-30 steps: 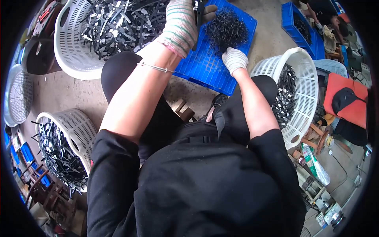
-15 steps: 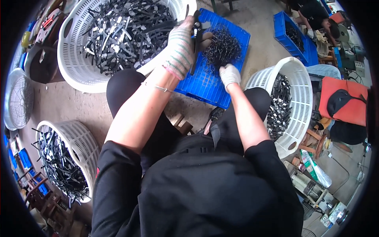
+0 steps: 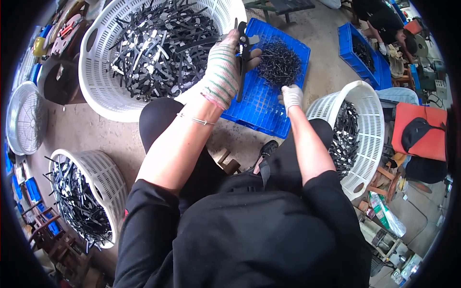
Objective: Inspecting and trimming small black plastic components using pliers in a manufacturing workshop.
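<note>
Left hand (image 3: 223, 69), in a knitted glove with green stripes, was closed round a black part (image 3: 243, 50), thumb on the near side and darkened fingertips showing beyond it; a small grey tab stuck out near the part's upper end. The part was held up over the left edge of a blue crate (image 3: 249, 105) with a grid-like surface. Right hand (image 3: 291, 97), in a white glove, was at the near edge of a heap of thin dark pieces (image 3: 279, 62) on that crate; fingers bent in, but could not tell whether they gripped a piece. A thin bracelet (image 3: 197, 120) circled the left wrist. Large white basket (image 3: 96, 62) stood to the left of the crate, loaded with black and silver strips (image 3: 163, 48). A second white basket (image 3: 370, 122) stood beside the right knee, tilted, with shorter dark pieces (image 3: 345, 139) inside. A third basket (image 3: 108, 173) was low on the left, full of long black strips (image 3: 79, 204), some poking past the rim. Farther off at upper right, a co-worker (image 3: 384, 21) in dark clothes bent near another blue crate (image 3: 345, 41). Below them, a black cap (image 3: 414, 132) lay on an orange-red seat (image 3: 427, 146).
</note>
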`<move>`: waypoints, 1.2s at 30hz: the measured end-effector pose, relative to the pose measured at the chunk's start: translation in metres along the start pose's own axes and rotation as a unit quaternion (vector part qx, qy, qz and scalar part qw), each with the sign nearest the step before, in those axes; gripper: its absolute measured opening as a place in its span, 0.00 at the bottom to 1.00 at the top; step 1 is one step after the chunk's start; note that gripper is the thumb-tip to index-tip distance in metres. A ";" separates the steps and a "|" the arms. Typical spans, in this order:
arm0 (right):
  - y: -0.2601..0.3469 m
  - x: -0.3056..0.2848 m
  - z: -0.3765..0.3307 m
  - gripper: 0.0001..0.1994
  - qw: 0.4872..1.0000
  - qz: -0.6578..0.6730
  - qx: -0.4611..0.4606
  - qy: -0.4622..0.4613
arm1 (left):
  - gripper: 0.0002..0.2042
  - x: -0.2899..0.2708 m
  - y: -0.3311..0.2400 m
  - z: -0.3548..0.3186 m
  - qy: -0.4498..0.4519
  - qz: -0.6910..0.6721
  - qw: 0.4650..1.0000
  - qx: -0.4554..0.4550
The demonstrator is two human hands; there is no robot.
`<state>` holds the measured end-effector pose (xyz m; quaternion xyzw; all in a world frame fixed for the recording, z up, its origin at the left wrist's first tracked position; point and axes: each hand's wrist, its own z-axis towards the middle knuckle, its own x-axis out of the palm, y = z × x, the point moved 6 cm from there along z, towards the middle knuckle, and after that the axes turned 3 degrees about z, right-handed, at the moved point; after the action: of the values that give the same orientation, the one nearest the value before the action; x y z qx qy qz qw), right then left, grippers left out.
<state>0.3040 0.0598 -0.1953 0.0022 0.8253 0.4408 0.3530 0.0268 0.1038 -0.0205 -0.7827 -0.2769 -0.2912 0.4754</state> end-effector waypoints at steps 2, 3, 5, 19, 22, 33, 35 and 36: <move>0.025 -0.012 0.000 0.11 0.991 -0.128 -0.034 0.009 | 0.17 -0.004 0.004 0.004 -0.002 0.006 1.000 -0.017; 0.025 -0.019 0.007 0.11 0.988 -0.145 -0.051 -0.007 | 0.18 -0.001 0.005 0.005 0.010 0.019 1.000 -0.013; 0.014 -0.020 0.000 0.11 0.994 -0.097 -0.030 -0.037 | 0.18 0.000 0.004 0.002 -0.008 0.045 0.999 0.017; 0.013 -0.027 -0.008 0.12 0.996 -0.062 -0.049 -0.035 | 0.10 -0.010 0.001 -0.010 -0.007 0.059 0.996 0.063; 0.023 -0.028 -0.017 0.06 0.995 0.103 0.012 0.001 | 0.12 -0.009 -0.004 -0.017 -0.010 0.087 0.995 0.048; 0.006 -0.017 0.012 0.18 0.927 -0.372 -0.039 -0.005 | 0.15 -0.014 0.010 -0.011 -0.007 0.097 0.995 -0.006; -0.007 -0.032 0.015 0.19 0.971 -0.231 -0.038 -0.043 | 0.11 -0.009 0.013 -0.009 -0.007 0.056 0.998 -0.010; -0.005 -0.036 -0.002 0.18 0.992 -0.122 -0.008 -0.033 | 0.11 -0.010 0.012 -0.008 -0.011 0.057 0.998 -0.011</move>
<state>0.3310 0.0437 -0.1773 -0.0873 0.8037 0.4008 0.4310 0.0272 0.0899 -0.0313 -0.8055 -0.2335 -0.2585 0.4793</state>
